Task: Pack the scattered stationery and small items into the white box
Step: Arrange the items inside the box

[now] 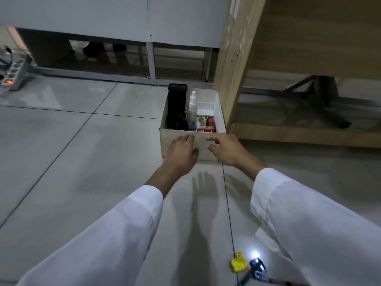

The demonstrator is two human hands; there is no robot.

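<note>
A: Where's the white box (181, 142)?
B: On the tiled floor (72, 162), just beside the wooden desk leg (233, 65). A tall black case (176, 104), a clear spray bottle (192, 109) and a red packet (207, 129) stand inside it.
A: And the 2 hands?
B: Both reach toward its near wall. The left hand (182, 151) has its fingers straight and spread; the right hand (225, 149) is relaxed and holds nothing. I cannot tell whether either touches the box.
A: Anything left out?
B: A yellow item (238, 263) and a blue object (257, 267), near the person.

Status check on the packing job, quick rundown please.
Left hand and right hand open at white box front wall, gripping nothing. Spray bottle inside. Yellow item on floor, unpacked. Nothing in the way.
</note>
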